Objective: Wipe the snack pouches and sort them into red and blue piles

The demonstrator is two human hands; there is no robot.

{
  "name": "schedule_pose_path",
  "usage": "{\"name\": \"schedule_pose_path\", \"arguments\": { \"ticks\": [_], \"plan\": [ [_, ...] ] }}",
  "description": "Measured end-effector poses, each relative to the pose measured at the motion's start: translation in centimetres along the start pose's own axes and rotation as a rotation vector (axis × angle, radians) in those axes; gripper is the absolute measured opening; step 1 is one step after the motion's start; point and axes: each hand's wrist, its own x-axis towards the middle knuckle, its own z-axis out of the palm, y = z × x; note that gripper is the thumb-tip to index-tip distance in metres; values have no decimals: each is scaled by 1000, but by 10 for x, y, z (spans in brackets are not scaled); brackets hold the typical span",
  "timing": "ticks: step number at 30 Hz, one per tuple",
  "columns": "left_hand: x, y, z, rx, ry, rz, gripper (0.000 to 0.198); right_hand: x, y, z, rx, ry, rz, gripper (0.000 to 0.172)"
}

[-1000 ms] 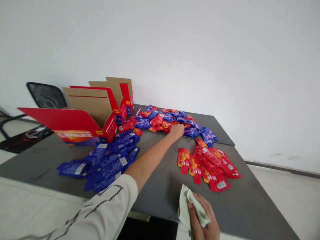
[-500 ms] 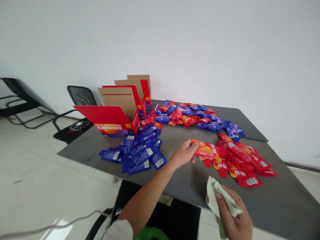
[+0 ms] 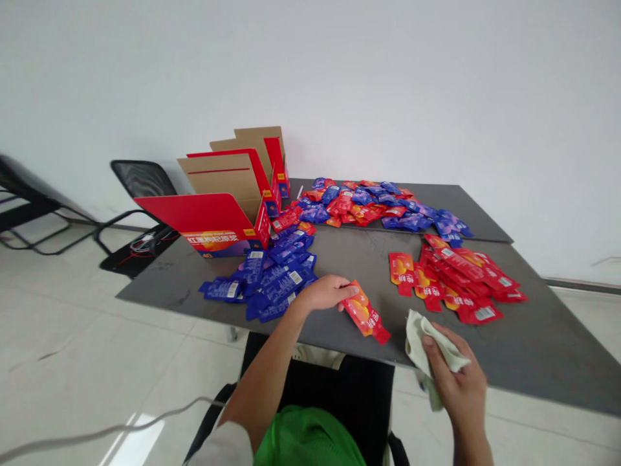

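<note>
Pinched by one end in my left hand (image 3: 326,294) is a red pouch (image 3: 363,310) with an orange fruit print, tilted above the table near its front edge. My right hand (image 3: 458,369) grips a folded pale green cloth (image 3: 427,343), just past the table's front edge and apart from the pouch. Beyond the cloth, red pouches (image 3: 466,275) lie in an overlapping pile, several with their printed fronts up. To the left of my left hand is a heap of blue pouches (image 3: 276,285), many showing barcode labels.
Open red cartons (image 3: 218,236) with brown insides stand in a row at the table's left. A mixed heap of red and blue pouches (image 3: 363,204) spreads along the back of the dark table (image 3: 354,249). A black chair (image 3: 140,178) stands at left; a grey cable (image 3: 121,427) crosses below.
My left hand has drawn the red pouch from beside the red pile leftward and nearer to me, its free end now pointing down. My right hand still grips the cloth. The view has shifted slightly.
</note>
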Motion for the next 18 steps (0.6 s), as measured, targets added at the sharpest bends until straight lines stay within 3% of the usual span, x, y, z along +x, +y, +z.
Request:
{"name": "schedule_pose_path", "arguments": {
  "ticks": [5, 9, 14, 18],
  "plan": [
    [28, 8, -11, 209, 23, -16, 47, -1, -3, 0, -2, 9, -9, 52],
    [45, 10, -12, 345, 107, -34, 37, -2, -3, 0, 7, 21, 3, 51],
    [49, 7, 7, 448, 220, -29, 29, -2, -3, 1, 10, 33, 22, 52],
    [31, 13, 35, 514, 328, -21, 48, -3, -6, 1, 13, 40, 23, 49]
  ]
}}
